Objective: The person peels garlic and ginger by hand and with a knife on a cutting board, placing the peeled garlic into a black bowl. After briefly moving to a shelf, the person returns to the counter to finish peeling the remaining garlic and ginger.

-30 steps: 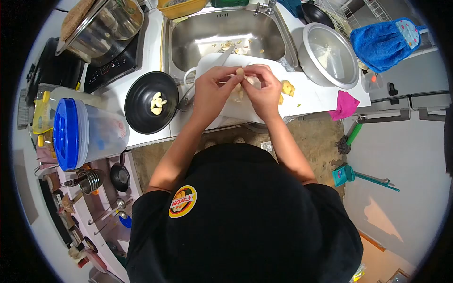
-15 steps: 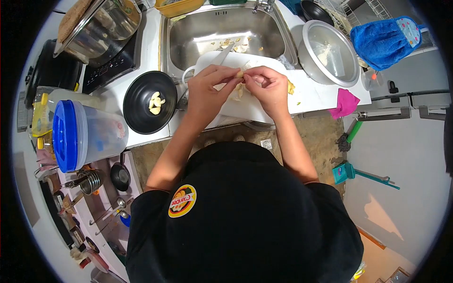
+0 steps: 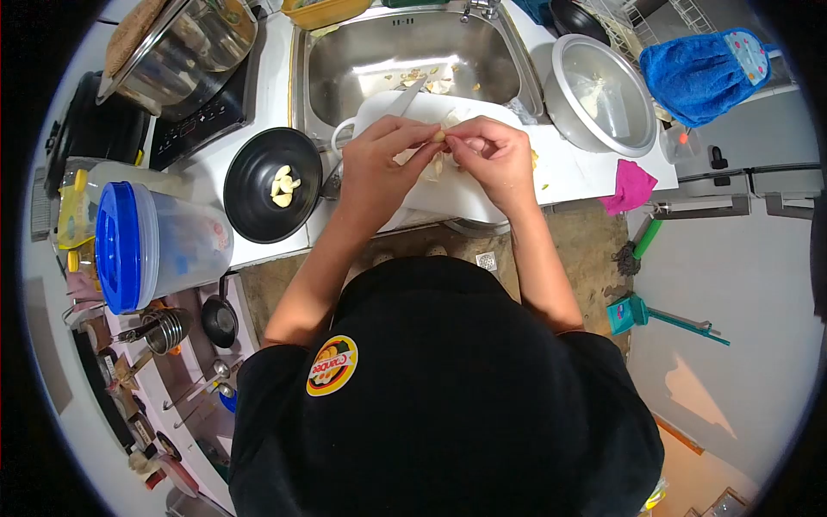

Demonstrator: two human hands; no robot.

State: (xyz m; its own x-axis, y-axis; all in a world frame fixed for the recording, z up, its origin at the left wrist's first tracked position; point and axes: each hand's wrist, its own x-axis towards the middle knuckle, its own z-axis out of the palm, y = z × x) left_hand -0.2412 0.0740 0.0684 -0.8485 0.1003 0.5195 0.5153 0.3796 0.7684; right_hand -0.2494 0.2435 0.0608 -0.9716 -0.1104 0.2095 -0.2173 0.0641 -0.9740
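Note:
Between the fingertips of both my hands is a small garlic clove (image 3: 438,136), held over a white cutting board (image 3: 457,200). My left hand (image 3: 388,159) pinches it from the left, and my right hand (image 3: 493,159) pinches it from the right. A knife (image 3: 405,99) lies on the board's far edge, its tip over the sink. Several peeled cloves (image 3: 282,185) sit in a black pan (image 3: 250,202) to the left of my hands. Bits of skin show on the board beneath my fingers.
The steel sink (image 3: 345,69) holds scraps of peel. A metal bowl (image 3: 564,95) and a pink cloth (image 3: 633,187) are on the right. At the left stand a blue-lidded container (image 3: 189,241), a cooktop (image 3: 202,125) and a large pot (image 3: 194,60).
My right hand has shifted slightly, with its wrist a little further right. Both hands keep their pinch on the clove.

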